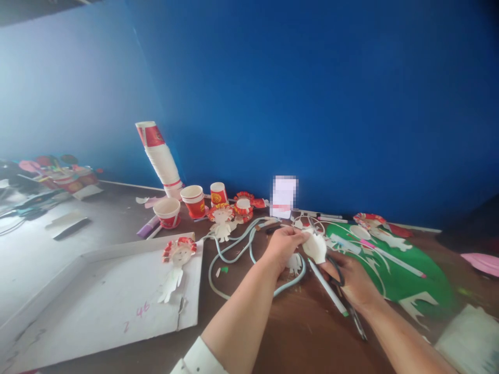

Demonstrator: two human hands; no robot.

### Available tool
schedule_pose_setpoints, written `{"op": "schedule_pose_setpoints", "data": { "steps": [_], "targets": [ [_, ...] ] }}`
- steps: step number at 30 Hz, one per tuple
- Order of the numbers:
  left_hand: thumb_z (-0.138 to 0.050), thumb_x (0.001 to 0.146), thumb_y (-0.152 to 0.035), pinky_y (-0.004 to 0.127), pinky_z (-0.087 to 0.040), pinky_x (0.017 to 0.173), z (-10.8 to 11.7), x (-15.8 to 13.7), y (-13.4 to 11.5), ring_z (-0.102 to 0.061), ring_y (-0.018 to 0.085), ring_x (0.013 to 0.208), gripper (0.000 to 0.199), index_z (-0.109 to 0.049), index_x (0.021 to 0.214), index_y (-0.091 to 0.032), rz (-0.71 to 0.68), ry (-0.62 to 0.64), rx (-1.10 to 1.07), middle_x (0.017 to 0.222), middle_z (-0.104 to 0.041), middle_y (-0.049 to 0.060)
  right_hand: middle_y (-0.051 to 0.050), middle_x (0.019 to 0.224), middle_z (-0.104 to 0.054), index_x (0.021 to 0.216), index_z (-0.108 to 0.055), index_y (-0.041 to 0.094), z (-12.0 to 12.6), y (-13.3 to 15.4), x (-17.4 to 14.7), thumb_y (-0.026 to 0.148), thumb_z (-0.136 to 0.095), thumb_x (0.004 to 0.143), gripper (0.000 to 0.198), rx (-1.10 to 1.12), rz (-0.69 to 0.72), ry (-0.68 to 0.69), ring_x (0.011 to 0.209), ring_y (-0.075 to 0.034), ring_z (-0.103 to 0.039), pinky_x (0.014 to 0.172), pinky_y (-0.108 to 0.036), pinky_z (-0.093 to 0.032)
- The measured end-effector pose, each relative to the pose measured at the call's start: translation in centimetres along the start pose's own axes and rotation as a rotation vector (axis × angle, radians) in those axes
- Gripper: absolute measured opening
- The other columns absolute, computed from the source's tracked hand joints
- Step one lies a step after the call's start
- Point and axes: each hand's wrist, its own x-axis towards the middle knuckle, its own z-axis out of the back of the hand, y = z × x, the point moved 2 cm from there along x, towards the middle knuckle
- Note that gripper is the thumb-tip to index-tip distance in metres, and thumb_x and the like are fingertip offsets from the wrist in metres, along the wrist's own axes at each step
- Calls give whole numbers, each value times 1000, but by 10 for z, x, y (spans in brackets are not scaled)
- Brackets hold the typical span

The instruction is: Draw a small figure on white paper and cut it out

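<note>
My left hand (pixel 286 249) pinches a white paper cutout (pixel 315 246) between thumb and fingers, just above the table. Close on its right, my right hand (pixel 356 283) is closed around black-handled scissors (pixel 356 317), whose metal end points down toward me. The right fingertips are at the cutout's lower edge; whether they grip it too, I cannot tell. Just below the cutout is a pale marker (pixel 328 288) with a green end. Another white cutout (pixel 294 264) is partly hidden behind my left hand.
A pale blue cable (pixel 222 254) loops across the table. A large white box lid (pixel 97 291) bears a paper figure (pixel 181 254) with a red frill. Paper cups (pixel 167 210) and a tall cup stack (pixel 161 161) stand near the blue wall. Right is a green sheet (pixel 413 270) with scraps and a pink marker (pixel 393 258).
</note>
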Motion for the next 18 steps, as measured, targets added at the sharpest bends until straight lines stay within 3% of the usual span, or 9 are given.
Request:
{"op": "schedule_pose_setpoints", "data": {
  "steps": [5,11,18],
  "targets": [
    [-80,60,-38,25,-42,61,-2,-2,-2,-53,10,58,34,-57,68,-14,7,-9,-87,65,-59,1,5,56,-54,87,-75,23,-3,9,-4,36,-72,71,21,2,-16,21,52,-13,-44,49,-24,-31],
    [-76,66,-35,22,-33,53,-1,-1,-3,-43,6,50,28,-57,66,-14,-25,-25,-15,58,-54,-1,3,63,-62,93,-78,25,-3,12,-3,38,-71,75,23,-70,64,37,62,-17,-53,58,-25,-40],
    [-73,68,-34,22,-32,53,-1,-2,-3,-42,7,51,25,-57,66,-15,-26,-25,60,58,-52,-2,1,70,-70,96,-78,26,-2,8,-1,45,-68,76,29,-102,92,42,74,-23,-62,70,-29,-46]
  ]
}}
